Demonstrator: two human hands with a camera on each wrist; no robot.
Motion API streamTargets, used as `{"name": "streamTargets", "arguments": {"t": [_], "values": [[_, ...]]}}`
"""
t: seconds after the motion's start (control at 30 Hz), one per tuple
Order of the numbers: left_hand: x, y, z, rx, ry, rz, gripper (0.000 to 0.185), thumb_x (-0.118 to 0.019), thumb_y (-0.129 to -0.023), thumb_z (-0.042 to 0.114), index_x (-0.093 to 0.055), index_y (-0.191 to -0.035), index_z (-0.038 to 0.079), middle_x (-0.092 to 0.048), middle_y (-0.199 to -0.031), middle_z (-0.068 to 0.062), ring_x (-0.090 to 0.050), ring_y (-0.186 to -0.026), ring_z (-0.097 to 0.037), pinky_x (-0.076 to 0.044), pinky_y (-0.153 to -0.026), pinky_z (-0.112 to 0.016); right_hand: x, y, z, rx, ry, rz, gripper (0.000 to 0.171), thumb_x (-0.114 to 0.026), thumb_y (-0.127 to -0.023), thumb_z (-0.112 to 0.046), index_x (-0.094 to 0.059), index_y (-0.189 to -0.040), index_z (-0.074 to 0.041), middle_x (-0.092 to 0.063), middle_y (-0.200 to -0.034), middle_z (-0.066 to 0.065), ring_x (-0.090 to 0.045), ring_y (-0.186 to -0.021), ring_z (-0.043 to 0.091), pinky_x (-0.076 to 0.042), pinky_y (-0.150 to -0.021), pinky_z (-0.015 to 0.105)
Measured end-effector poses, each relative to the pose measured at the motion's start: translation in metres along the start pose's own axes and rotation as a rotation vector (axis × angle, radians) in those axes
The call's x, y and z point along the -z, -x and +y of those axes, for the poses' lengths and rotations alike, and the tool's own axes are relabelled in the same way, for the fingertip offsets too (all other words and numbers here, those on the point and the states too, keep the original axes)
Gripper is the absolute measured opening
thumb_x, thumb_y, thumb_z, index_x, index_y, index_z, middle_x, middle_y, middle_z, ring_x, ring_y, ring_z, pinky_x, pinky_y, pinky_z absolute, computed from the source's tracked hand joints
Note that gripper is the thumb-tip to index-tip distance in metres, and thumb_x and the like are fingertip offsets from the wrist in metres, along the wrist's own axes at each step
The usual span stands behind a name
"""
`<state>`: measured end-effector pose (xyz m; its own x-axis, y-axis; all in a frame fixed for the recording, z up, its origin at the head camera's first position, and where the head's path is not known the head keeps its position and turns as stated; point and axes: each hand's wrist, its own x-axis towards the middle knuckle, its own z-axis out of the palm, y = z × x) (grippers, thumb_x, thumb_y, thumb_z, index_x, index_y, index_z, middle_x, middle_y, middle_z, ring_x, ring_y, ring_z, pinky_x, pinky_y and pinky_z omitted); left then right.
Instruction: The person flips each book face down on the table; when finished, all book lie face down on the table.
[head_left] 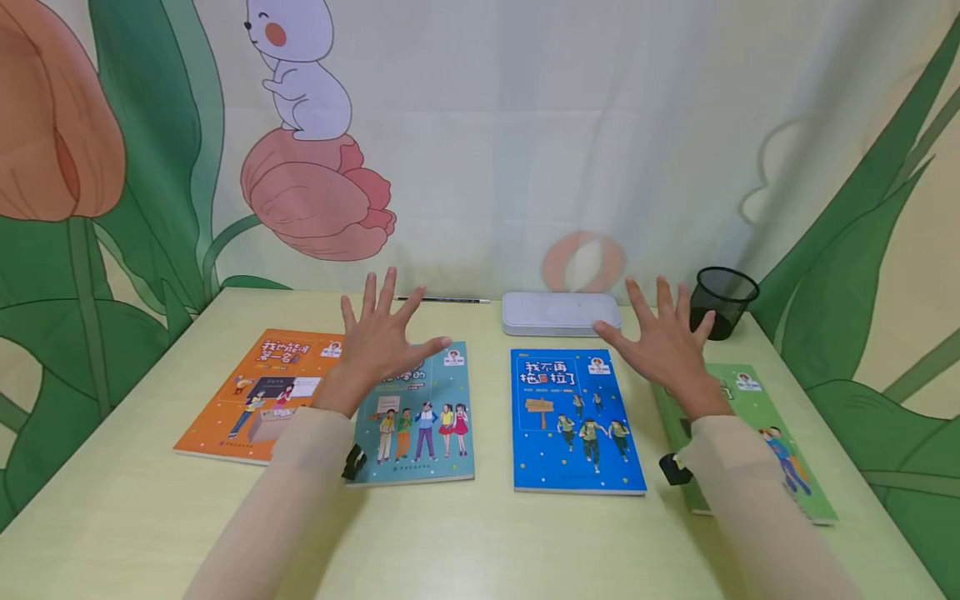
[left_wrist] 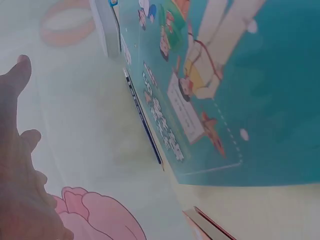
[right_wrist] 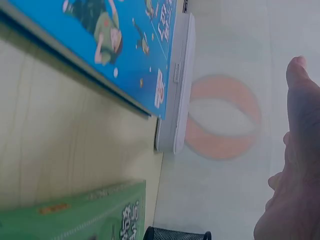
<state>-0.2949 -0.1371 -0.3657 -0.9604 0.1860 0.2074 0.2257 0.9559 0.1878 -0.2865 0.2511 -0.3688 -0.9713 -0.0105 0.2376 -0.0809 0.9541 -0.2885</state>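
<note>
Nothing looks handled yet — the left hand (head_left: 378,342) and right hand (head_left: 663,346) hover spread and empty above four books lying flat on the table (head_left: 480,533), nearest the teal book (head_left: 420,429) and green book (head_left: 780,442).

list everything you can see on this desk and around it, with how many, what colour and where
orange book: 1, orange, far left of the row
teal book: 1, teal, second from left
blue book: 1, blue, third from left
green book: 1, green, far right
box: 1, white, behind blue book
mesh cup: 1, black, back right
pencil: 1, dark, back edge
desk: 1, pale yellow
left hand: 1, fingers spread, above orange and teal books
right hand: 1, fingers spread, above blue and green books
</note>
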Motion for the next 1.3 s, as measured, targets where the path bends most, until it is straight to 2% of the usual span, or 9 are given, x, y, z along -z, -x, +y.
{"name": "streamTargets", "arguments": {"t": [0.2, 0.3, 0.4, 0.53, 0.6, 0.73, 0.97, 1.13, 1.3], "values": [[-0.004, -0.007, 0.016, -0.053, -0.034, -0.016, 0.091, -0.051, -0.084, 0.076, -0.023, -0.159, 0.032, 0.005, -0.170, -0.011, 0.011, -0.155, -0.040, 0.004, -0.115, -0.076, 0.006, 0.001, 0.012, 0.021, -0.007, -0.019, 0.099, -0.045, -0.088, -0.078, -0.008, -0.162, -0.023, 0.003, -0.166, 0.025, 0.014, -0.151, 0.050, 0.002, -0.109, 0.082], [-0.008, -0.010, 0.029, -0.090, -0.035, -0.026, 0.090, -0.052, -0.084, 0.076, -0.025, -0.159, 0.033, 0.003, -0.170, -0.009, 0.009, -0.156, -0.038, 0.002, -0.115, -0.075, 0.011, 0.002, 0.020, 0.037, -0.039, -0.061, 0.097, -0.047, -0.091, -0.072, -0.005, -0.162, -0.021, 0.005, -0.166, 0.026, 0.010, -0.151, 0.051, -0.007, -0.108, 0.083], [-0.013, -0.014, 0.043, -0.146, -0.022, -0.043, 0.090, -0.052, -0.084, 0.076, -0.028, -0.158, 0.033, 0.001, -0.170, -0.009, 0.006, -0.156, -0.038, 0.000, -0.115, -0.076, 0.017, 0.004, 0.030, 0.036, -0.075, -0.106, 0.095, -0.049, -0.095, -0.067, -0.001, -0.162, -0.021, 0.004, -0.165, 0.029, -0.001, -0.150, 0.055, -0.017, -0.107, 0.082], [-0.019, -0.018, 0.060, -0.213, -0.010, -0.088, 0.089, -0.052, -0.085, 0.075, -0.026, -0.159, 0.034, 0.000, -0.170, -0.008, 0.003, -0.156, -0.038, -0.002, -0.115, -0.076, 0.020, 0.006, 0.047, 0.038, -0.104, -0.140, 0.095, -0.051, -0.096, -0.062, 0.004, -0.162, -0.020, -0.005, -0.161, 0.035, -0.019, -0.143, 0.060, -0.028, -0.104, 0.079], [-0.021, -0.019, 0.068, -0.241, -0.006, -0.113, 0.088, -0.053, -0.085, 0.074, -0.024, -0.159, 0.035, 0.001, -0.170, -0.008, 0.003, -0.156, -0.038, -0.002, -0.115, -0.075, 0.021, 0.007, 0.055, 0.041, -0.117, -0.157, 0.096, -0.053, -0.096, -0.061, 0.004, -0.162, -0.020, -0.009, -0.160, 0.035, -0.023, -0.141, 0.061, -0.030, -0.103, 0.079], [-0.027, -0.020, 0.082, -0.311, -0.037, -0.132, 0.087, -0.052, -0.086, 0.074, -0.022, -0.159, 0.037, -0.001, -0.171, -0.007, 0.001, -0.157, -0.037, -0.004, -0.115, -0.075, 0.025, 0.008, 0.069, 0.033, -0.114, -0.209, 0.098, -0.053, -0.095, -0.062, 0.006, -0.161, -0.019, -0.008, -0.160, 0.036, -0.021, -0.141, 0.062, -0.028, -0.102, 0.080], [-0.038, -0.019, 0.107, -0.430, -0.120, -0.131, 0.082, -0.049, -0.086, 0.076, -0.030, -0.157, 0.038, -0.009, -0.170, -0.006, -0.005, -0.157, -0.036, -0.010, -0.118, -0.072, 0.032, 0.009, 0.097, 0.069, -0.108, -0.266, 0.101, -0.061, -0.095, -0.052, 0.005, -0.161, -0.013, -0.008, -0.160, 0.037, -0.016, -0.142, 0.062, -0.024, -0.105, 0.080], [-0.042, -0.019, 0.125, -0.459, -0.116, -0.164, 0.082, -0.049, -0.085, 0.077, -0.033, -0.155, 0.039, -0.010, -0.170, -0.004, -0.006, -0.157, -0.034, -0.014, -0.119, -0.069, 0.030, 0.013, 0.116, 0.098, -0.136, -0.267, 0.104, -0.069, -0.093, -0.042, 0.002, -0.161, -0.009, -0.010, -0.161, 0.035, -0.017, -0.142, 0.062, -0.025, -0.105, 0.078], [-0.044, -0.020, 0.141, -0.489, -0.129, -0.202, 0.081, -0.048, -0.085, 0.078, -0.030, -0.156, 0.041, -0.010, -0.170, -0.003, -0.007, -0.157, -0.033, -0.016, -0.119, -0.067, 0.028, 0.015, 0.133, 0.088, -0.152, -0.270, 0.106, -0.072, -0.091, -0.039, 0.001, -0.160, -0.007, -0.013, -0.159, 0.038, -0.020, -0.139, 0.063, -0.027, -0.102, 0.079]]}}
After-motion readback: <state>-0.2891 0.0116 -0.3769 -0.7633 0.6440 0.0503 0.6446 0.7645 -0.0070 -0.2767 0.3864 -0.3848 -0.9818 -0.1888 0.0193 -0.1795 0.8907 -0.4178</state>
